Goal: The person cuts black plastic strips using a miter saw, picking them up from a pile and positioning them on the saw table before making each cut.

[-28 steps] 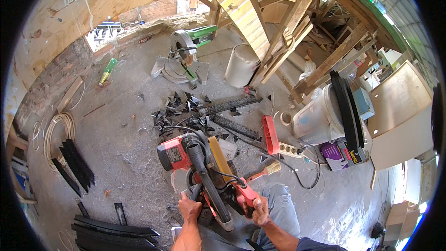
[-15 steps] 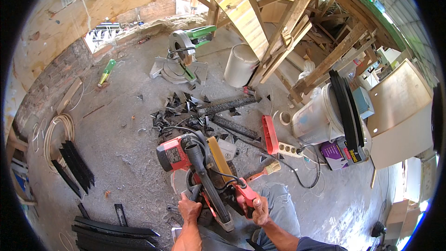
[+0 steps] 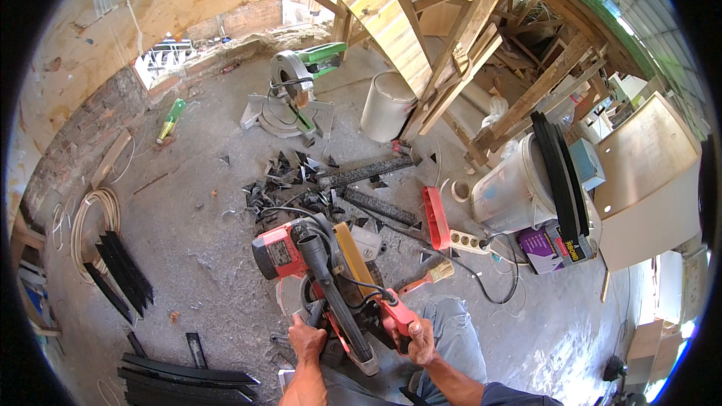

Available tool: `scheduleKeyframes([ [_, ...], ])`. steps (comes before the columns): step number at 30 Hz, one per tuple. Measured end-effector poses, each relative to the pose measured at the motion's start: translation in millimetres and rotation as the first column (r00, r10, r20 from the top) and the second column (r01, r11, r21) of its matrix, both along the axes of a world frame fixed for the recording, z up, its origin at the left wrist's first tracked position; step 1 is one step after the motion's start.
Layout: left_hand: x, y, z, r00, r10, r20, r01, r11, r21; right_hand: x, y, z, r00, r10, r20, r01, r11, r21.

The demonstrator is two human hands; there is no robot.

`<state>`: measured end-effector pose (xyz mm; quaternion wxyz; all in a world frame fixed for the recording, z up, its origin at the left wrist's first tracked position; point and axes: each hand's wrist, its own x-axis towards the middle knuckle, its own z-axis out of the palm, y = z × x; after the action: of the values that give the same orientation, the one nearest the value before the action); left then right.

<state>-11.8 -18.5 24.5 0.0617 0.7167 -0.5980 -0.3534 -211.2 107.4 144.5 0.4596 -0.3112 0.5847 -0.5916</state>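
Here, hands [image 3: 365, 340] gripping boxy red saw [image 3: 316, 271]

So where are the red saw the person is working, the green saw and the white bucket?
red saw [image 3: 280, 252], head view, on its red motor housing.
green saw [image 3: 289, 75], head view, on its round blade guard.
white bucket [image 3: 387, 105], head view, on its side wall.

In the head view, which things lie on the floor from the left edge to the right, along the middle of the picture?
Coiled cable → black strips → red mitre saw → red plastic tray → white bucket → purple box.
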Motion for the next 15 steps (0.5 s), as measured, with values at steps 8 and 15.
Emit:
scheduleKeyframes([
  [8,0.6,0.4,-4.1,1.0,-0.008,0.015,0.009,1.0,-0.005,0.2,1.6,-0.8,1.0,-0.002,-0.011,0.002,1.0,0.027],
  [15,-0.4,-0.6,0.5,1.0,-0.011,0.015,0.01,0.999,0.037,-0.1,0.3,-0.4,1.0,0.003,0.015,-0.003,1.0,0.002],
])
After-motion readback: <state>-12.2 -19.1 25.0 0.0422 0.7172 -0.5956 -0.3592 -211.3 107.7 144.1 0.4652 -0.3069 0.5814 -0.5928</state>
